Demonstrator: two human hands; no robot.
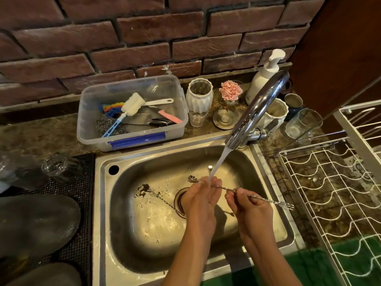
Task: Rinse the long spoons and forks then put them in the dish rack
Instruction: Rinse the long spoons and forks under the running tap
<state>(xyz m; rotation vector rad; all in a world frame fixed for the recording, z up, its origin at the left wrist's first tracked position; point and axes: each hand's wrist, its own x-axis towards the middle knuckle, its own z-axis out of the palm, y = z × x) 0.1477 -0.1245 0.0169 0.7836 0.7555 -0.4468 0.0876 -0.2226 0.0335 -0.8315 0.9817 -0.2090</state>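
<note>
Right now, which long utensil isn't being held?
The long spoon lying on the sink floor left of the drain, bowl still dirty. The others are in the hands under the water stream.

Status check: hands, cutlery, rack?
Left hand and right hand gripping long spoon under running water. Another utensil in sink. Dish rack holds no cutlery.

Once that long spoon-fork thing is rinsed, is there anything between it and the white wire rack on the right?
Nothing visible blocks the way. Both hands hold the long utensil under the running water, the left hand near its spoon end and the right hand on its twisted stem. Between it and the dish rack lie only the sink's rim and bare counter.
</note>
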